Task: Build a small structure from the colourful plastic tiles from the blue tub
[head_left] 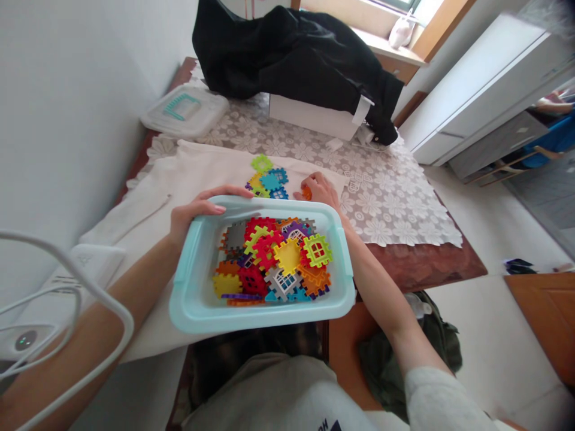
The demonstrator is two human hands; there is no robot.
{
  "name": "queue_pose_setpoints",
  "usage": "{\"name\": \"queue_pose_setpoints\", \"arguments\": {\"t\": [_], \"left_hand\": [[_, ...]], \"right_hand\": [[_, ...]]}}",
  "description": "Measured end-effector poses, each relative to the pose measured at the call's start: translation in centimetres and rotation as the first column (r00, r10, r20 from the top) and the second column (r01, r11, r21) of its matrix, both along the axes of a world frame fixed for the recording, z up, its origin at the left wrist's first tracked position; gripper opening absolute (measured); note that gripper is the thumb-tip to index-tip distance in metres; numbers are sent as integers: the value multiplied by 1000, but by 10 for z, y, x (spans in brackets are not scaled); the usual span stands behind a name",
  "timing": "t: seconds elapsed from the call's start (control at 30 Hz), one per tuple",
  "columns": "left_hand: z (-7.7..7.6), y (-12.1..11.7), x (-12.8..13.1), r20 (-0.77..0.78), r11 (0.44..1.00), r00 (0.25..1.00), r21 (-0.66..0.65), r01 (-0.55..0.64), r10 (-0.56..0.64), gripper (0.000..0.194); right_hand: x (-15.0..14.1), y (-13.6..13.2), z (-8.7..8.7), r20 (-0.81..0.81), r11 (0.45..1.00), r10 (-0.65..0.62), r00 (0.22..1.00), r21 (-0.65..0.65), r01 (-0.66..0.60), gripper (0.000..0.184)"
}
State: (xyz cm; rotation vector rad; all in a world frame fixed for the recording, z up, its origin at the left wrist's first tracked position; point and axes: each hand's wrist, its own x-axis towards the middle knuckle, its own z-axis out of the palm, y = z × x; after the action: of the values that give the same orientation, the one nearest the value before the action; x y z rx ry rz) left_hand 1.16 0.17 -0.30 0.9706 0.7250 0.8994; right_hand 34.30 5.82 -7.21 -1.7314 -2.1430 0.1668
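Observation:
My left hand (pixel 197 209) grips the far left rim of a light blue plastic bin (pixel 193 299) and holds it tilted above the table's near edge. Several coloured interlocking plastic tiles (pixel 275 258) lie heaped inside it. Beyond the bin, my right hand (pixel 317 188) rests on the white cloth (pixel 202 164) with its fingers closed on a small orange tile (pixel 307 193). Just left of that hand lies a small cluster of green, yellow and blue tiles (pixel 266 179).
A clear lid with a teal handle (pixel 185 111) lies at the table's far left. A black garment (pixel 296 57) drapes over a white box (pixel 314 117) at the back. A white device with cables (pixel 54 287) sits at my left. Lace tablecloth (pixel 395 203) covers the table's right side.

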Motion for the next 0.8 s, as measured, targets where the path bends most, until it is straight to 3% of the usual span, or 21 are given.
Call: {"name": "queue_pose_setpoints", "arguments": {"t": [0.1,0.3,0.43,0.6,0.7,0.8], "left_hand": [[3,-1,1,1,1000,1000,-3,-5,5,38],[6,-3,4,-11,1000,1000,-10,-24,24,38],[2,-3,3,-11,1000,1000,-4,-26,26,37],[-2,-2,1,0,999,999,-9,-44,44,33],[-1,-2,1,-9,1000,1000,-5,-29,29,37],[-2,0,1,-5,1000,1000,21,-6,6,41]], "right_hand": [[2,3,-1,-15,999,-41,999,23,42,13],[2,6,-4,32,998,-67,997,9,67,14],[5,6,-6,-81,993,-107,991,44,111,5],[6,8,-6,-286,992,-78,955,77,104,30],[6,9,3,-539,992,25,842,116,45,49],[7,3,27,-835,987,157,528,124,-97,63]]}}
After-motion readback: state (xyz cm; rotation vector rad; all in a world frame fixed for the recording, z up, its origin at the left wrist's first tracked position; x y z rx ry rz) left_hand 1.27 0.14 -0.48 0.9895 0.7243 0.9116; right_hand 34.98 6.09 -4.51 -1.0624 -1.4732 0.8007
